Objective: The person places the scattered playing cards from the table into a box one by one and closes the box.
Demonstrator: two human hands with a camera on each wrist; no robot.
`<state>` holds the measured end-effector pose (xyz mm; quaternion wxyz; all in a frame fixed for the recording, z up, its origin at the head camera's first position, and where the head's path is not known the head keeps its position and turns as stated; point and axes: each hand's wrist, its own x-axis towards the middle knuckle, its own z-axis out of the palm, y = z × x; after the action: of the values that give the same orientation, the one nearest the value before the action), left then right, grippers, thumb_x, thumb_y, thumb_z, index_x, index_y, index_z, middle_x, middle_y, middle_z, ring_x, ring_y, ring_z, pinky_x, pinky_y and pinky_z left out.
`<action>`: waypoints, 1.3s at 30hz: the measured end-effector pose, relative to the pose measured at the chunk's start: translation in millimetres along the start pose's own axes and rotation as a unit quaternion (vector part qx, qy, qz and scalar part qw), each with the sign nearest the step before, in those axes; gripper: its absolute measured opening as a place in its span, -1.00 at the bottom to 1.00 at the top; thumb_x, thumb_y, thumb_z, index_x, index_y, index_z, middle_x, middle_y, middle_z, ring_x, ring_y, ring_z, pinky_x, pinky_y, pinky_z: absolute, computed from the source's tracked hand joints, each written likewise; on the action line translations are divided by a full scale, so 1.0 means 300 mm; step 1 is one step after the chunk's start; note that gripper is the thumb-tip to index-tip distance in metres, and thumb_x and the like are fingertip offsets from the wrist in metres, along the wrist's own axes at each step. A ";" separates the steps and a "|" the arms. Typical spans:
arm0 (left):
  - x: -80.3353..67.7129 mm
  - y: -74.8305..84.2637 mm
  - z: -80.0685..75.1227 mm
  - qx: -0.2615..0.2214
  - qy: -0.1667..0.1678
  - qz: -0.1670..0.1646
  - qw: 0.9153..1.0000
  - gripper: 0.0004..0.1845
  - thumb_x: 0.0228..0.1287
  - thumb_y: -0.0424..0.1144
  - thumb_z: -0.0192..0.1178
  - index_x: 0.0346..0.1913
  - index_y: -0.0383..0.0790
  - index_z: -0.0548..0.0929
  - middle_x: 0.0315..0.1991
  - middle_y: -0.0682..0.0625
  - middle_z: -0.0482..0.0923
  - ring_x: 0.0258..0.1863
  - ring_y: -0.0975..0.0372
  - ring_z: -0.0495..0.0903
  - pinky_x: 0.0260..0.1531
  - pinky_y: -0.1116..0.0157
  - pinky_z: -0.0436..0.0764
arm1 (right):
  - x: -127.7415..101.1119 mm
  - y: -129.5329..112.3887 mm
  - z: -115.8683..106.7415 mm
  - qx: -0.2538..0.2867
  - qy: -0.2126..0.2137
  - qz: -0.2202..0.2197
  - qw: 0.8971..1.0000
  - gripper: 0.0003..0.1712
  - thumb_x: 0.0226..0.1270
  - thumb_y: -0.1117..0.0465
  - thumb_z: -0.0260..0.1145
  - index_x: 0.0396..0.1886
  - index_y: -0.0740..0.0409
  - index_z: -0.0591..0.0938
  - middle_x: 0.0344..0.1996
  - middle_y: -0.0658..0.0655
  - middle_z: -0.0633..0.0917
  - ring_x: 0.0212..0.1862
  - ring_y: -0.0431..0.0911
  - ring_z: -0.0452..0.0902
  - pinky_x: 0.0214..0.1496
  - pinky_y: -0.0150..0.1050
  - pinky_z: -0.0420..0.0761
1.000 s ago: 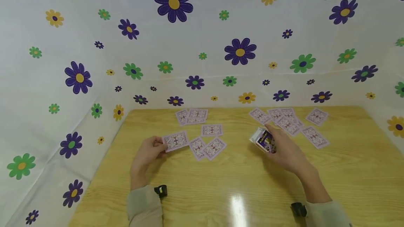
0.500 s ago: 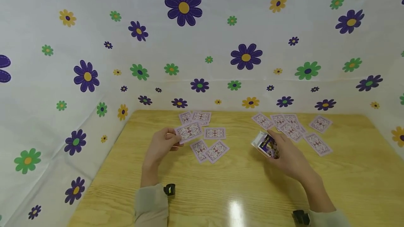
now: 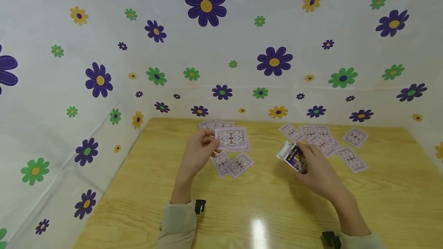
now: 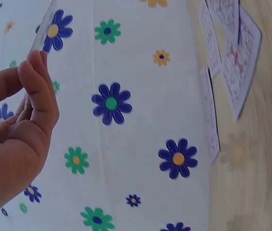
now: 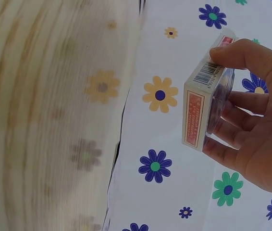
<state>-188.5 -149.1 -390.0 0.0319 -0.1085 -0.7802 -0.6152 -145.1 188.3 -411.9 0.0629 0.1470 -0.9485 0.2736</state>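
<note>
My left hand (image 3: 200, 153) pinches one playing card (image 3: 231, 138) by its left edge and holds it face down above the table, over several loose cards (image 3: 235, 163). In the left wrist view the hand (image 4: 16, 130) shows at the left with the card's thin edge (image 4: 43, 26) at its fingertips. My right hand (image 3: 313, 164) grips a card box (image 3: 292, 157) with its open end toward the left, just above the table. The right wrist view shows the box (image 5: 204, 98) held between thumb and fingers (image 5: 244, 55).
A wooden table (image 3: 242, 210) carries two scatters of face-down cards, one at centre left and one at the back right (image 3: 325, 139). White cloth with flower print (image 3: 207, 49) walls the table at the back and left. Bare wood lies toward the front.
My left hand has lifted the card off the table and carried it right and away, over the loose cards. The right hand with the box has barely moved.
</note>
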 end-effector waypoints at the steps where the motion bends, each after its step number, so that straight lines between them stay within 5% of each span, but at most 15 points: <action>1: -0.002 0.009 0.011 0.001 -0.004 0.007 1.000 -0.75 0.36 -0.44 0.13 0.04 -0.46 0.52 -0.28 -0.33 0.67 -0.42 0.09 0.68 -0.45 0.34 0.65 | 0.000 0.001 -0.001 0.001 0.001 -0.001 1.000 -0.08 0.05 0.35 0.49 0.41 0.43 0.28 0.22 0.46 0.39 0.11 0.24 0.41 0.09 0.17 0.53; 8: -0.022 0.058 0.081 0.026 -0.027 0.028 0.999 -0.76 0.36 -0.44 0.15 0.04 -0.42 0.56 -0.32 -0.18 0.70 -0.39 -0.04 0.69 -0.44 0.32 0.67 | 0.002 0.000 -0.010 0.009 0.006 -0.007 1.000 -0.07 0.04 0.35 0.50 0.41 0.39 0.29 0.21 0.45 0.40 0.09 0.23 0.43 0.04 0.15 0.55; 15: -0.029 0.077 0.145 0.023 -0.040 0.057 0.997 -0.78 0.36 -0.46 0.17 0.03 -0.43 0.59 -0.34 -0.17 0.70 -0.46 0.14 0.66 -0.43 0.31 0.69 | 0.003 -0.005 -0.022 0.016 -0.003 -0.016 1.000 -0.07 0.03 0.37 0.49 0.43 0.33 0.30 0.17 0.41 0.46 0.08 0.19 0.43 0.05 0.09 0.55; 22: -0.021 0.077 0.201 0.022 -0.049 0.071 0.996 -0.78 0.36 -0.43 0.19 0.02 -0.38 0.61 -0.34 -0.14 0.70 -0.44 -0.01 0.67 -0.46 0.33 0.66 | 0.004 -0.019 -0.030 0.021 -0.016 -0.041 0.999 -0.06 0.02 0.38 0.50 0.42 0.34 0.30 0.17 0.39 0.47 0.07 0.16 0.44 0.02 0.05 0.57; 39: -0.034 0.074 0.232 0.096 -0.049 0.096 0.990 -0.77 0.36 -0.42 0.19 0.02 -0.41 0.61 -0.35 -0.06 0.72 -0.46 0.23 0.67 -0.41 0.37 0.66 | -0.009 -0.043 -0.009 -0.006 -0.012 -0.078 0.997 -0.07 0.02 0.38 0.52 0.41 0.34 0.32 0.13 0.34 0.52 0.03 0.13 0.50 -0.04 -0.03 0.62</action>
<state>-168.1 -78.1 -387.6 0.0630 -0.2094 -0.8222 -0.5255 -138.4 180.0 -403.6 0.0731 0.2233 -0.9365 0.2602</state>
